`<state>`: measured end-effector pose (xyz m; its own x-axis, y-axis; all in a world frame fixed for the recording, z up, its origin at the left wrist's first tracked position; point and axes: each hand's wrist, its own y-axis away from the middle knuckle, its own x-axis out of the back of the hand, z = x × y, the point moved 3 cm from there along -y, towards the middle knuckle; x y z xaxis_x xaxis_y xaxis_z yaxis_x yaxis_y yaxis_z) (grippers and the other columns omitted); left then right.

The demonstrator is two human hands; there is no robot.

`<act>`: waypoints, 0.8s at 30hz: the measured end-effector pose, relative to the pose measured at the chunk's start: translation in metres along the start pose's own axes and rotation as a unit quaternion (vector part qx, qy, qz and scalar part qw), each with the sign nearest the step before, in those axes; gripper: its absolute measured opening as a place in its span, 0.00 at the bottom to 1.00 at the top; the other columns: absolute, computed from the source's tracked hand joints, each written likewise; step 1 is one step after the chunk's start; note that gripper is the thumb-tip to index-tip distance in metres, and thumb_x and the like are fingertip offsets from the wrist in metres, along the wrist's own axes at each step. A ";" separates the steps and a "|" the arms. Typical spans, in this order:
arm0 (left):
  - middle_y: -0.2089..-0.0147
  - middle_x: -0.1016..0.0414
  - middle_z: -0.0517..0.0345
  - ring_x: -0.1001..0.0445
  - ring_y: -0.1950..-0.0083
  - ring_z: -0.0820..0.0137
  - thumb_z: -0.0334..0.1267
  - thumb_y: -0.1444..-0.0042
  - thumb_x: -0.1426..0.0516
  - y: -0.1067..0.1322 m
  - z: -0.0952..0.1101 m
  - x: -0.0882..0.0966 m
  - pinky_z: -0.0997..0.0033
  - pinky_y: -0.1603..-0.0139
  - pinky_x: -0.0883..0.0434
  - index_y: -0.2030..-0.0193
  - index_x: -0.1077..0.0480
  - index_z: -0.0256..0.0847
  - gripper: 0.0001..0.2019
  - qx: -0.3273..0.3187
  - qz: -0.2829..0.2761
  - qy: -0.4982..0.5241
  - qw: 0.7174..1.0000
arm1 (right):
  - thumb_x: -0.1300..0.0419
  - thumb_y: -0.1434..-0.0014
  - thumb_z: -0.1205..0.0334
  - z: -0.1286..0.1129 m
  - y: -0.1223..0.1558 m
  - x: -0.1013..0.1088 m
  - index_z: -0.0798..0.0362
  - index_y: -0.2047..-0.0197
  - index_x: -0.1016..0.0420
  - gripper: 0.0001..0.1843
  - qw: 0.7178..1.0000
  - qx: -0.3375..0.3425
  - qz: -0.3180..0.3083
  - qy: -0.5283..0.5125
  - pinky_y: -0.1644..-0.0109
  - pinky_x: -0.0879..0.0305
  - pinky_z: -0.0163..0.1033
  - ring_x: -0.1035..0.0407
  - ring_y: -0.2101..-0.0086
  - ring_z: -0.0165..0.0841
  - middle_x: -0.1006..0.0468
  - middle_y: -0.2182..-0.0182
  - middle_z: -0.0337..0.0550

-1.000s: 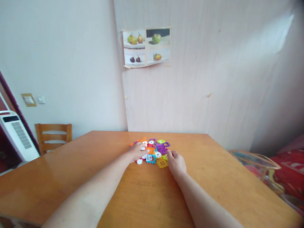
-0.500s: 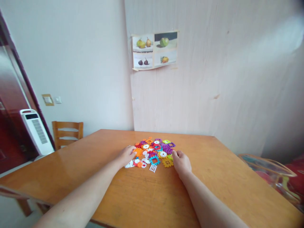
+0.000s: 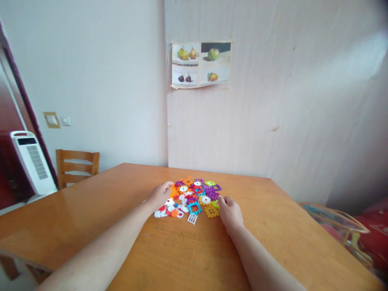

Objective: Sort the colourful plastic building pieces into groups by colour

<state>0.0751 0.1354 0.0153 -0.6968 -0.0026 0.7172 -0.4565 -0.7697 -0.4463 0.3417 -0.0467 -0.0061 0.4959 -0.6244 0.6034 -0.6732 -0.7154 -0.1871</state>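
Note:
A heap of colourful flat plastic building pieces [image 3: 197, 197] lies on the wooden table [image 3: 188, 254]. At its left side my left hand [image 3: 160, 195] is closed, with an orange plastic piece [image 3: 173, 190] at its fingertips. White round pieces [image 3: 171, 204] lie just below those fingers. My right hand [image 3: 230, 210] is curled closed by the heap's right edge, near a yellow window-patterned square [image 3: 211, 211]; whatever its fingers hold, if anything, is hidden. A teal square frame [image 3: 194, 208] and a white window piece [image 3: 192, 218] lie at the near side.
Behind the table's left corner stands a wooden chair [image 3: 77, 165], with a white tower appliance [image 3: 34, 163] farther left. Fruit pictures [image 3: 200, 64] hang on the wall. To the right, past the table edge, is a wire-like yellow frame [image 3: 336, 216] beside red material.
My left hand has risen slightly with the orange piece, uncovering white pieces below it. My right hand stays by the heap's right edge. The view has shifted a little.

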 end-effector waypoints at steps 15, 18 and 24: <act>0.42 0.28 0.49 0.32 0.40 0.57 0.58 0.48 0.43 -0.051 0.096 -0.085 0.63 0.41 0.38 0.47 0.27 0.47 0.26 -0.105 -0.115 -0.065 0.986 | 0.56 0.39 0.43 -0.006 0.002 0.002 0.49 0.73 0.30 0.24 1.000 -0.008 -0.005 0.001 0.72 0.47 0.34 0.32 0.71 0.34 0.25 0.76 0.40; 0.44 0.28 0.48 0.31 0.43 0.54 0.59 0.53 0.40 -0.045 0.102 -0.094 0.61 0.45 0.35 0.51 0.25 0.46 0.26 -0.123 -0.157 -0.086 0.976 | 0.56 0.39 0.42 -0.005 0.002 0.001 0.49 0.73 0.30 0.24 1.000 -0.005 -0.005 0.002 0.72 0.46 0.34 0.32 0.72 0.34 0.25 0.76 0.40; 0.57 0.22 0.53 0.26 0.55 0.61 0.44 0.50 0.41 -0.022 0.099 -0.073 0.68 0.56 0.32 0.59 0.24 0.46 0.12 -0.144 -0.178 -0.093 0.969 | 0.56 0.39 0.42 -0.004 0.000 0.001 0.49 0.73 0.29 0.25 1.000 -0.007 -0.007 0.003 0.71 0.46 0.35 0.32 0.71 0.34 0.25 0.76 0.40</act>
<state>0.1908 0.0895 0.0256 -0.3681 0.0942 0.9250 -0.8035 -0.5328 -0.2655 0.3394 -0.0460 -0.0025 0.5019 -0.6118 0.6114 -0.6739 -0.7197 -0.1670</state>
